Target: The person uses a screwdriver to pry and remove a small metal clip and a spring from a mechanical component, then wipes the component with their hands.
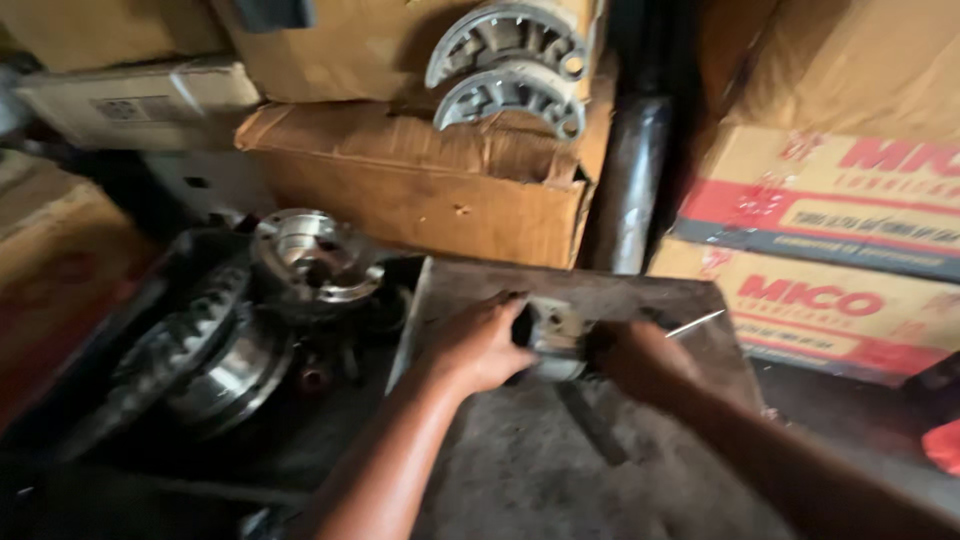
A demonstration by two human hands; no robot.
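Stacked cardboard boxes (420,190) back a grimy metal desk (560,470). Between both hands sits a small grey metal part (553,338), probably heavy, rigid, greasy; gripping its sides seems best. Left hand (478,345) fingers wrap it; right hand (640,358) closes around a thin rod (695,323).

A vehicle repair workshop — brake shoes (510,70), metal hubs (315,255), a grimy workbench (560,460) and stacked cardboard cartons (420,190) of parts.
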